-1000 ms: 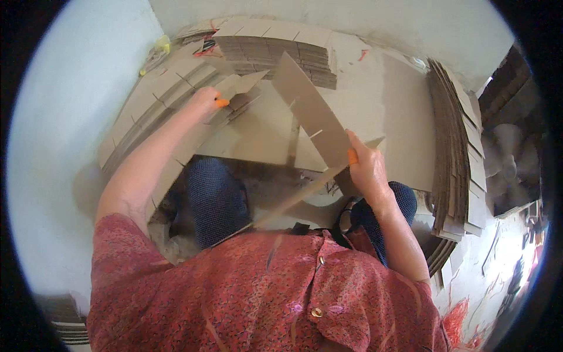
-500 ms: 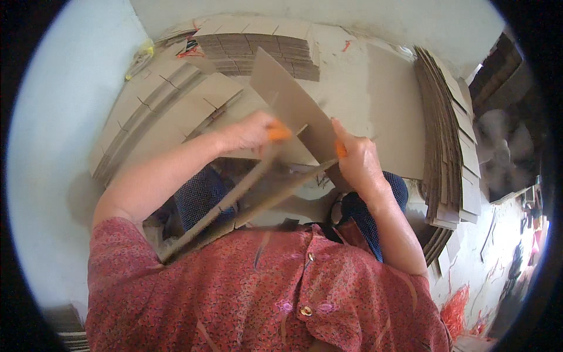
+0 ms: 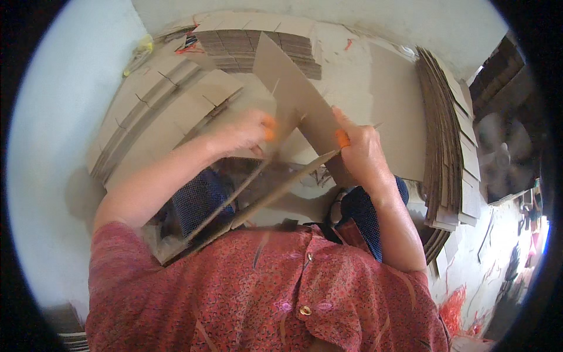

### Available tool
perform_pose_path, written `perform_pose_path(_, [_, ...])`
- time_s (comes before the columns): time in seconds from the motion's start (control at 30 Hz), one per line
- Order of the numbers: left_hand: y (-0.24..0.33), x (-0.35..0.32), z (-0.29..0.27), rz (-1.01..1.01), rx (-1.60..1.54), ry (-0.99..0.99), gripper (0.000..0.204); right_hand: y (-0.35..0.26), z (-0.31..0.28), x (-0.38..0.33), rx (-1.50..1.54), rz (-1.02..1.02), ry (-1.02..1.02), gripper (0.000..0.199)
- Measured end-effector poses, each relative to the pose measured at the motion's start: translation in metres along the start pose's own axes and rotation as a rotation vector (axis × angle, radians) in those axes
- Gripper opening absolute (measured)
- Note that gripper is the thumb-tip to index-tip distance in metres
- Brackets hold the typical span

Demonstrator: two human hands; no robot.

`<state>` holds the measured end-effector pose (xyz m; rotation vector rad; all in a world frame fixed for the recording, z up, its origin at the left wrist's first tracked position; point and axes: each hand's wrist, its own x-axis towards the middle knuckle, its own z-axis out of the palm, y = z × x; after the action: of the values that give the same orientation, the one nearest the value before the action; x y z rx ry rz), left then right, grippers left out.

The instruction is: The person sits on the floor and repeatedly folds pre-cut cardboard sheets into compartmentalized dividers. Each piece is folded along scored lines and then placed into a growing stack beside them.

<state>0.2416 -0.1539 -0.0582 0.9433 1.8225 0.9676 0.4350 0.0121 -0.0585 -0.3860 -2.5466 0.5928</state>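
Slotted cardboard strips are crossed in front of my body. My right hand (image 3: 365,154) is closed on the right side of an upright cardboard strip (image 3: 314,111), thumb pointing up along its edge. Two long cardboard strips (image 3: 275,186) run from near my left elbow up to that upright strip, one beside the other. At the left one's upper end is my left hand (image 3: 245,130), its fingers curled and slightly blurred; the strip's edge seems to be in its grip. Orange covers sit on fingertips of both hands.
Stacks of slotted cardboard lie at the left (image 3: 167,108), at the back (image 3: 255,50) and at the right (image 3: 443,141). A fan (image 3: 501,149) stands at the far right. Red plastic strands (image 3: 451,308) lie at the lower right. My knees are below the strips.
My left hand has shifted slightly left and down, and the left long strip has tilted with it. The upright strip's top has risen a little; my right hand has barely moved.
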Motion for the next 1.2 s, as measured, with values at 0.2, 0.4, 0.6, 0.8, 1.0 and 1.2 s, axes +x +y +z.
perform_pose_path(0.2, [-0.013,-0.002,-0.010,-0.045,-0.037,0.053,0.023,-0.015,-0.007,0.008,-0.025,0.042,-0.127,0.044])
perform_pose_path(0.4, [0.001,-0.017,0.003,0.025,0.001,0.034,0.027,-0.009,0.000,0.010,-0.075,-0.051,-0.093,0.045])
perform_pose_path(0.6, [-0.004,-0.019,-0.002,0.114,0.174,0.094,0.024,-0.021,-0.009,0.016,-0.037,0.057,-0.218,0.040])
perform_pose_path(0.8, [-0.009,-0.015,-0.004,0.216,0.132,0.159,0.029,-0.005,0.001,0.011,-0.049,0.138,-0.271,0.041])
perform_pose_path(1.0, [-0.146,0.018,-0.091,0.135,0.898,0.762,0.056,0.015,0.018,0.017,-0.203,0.050,-0.309,0.057])
perform_pose_path(1.2, [-0.192,0.004,-0.149,-0.181,0.994,0.718,0.034,0.012,0.031,0.032,-0.142,0.006,-0.353,0.057])
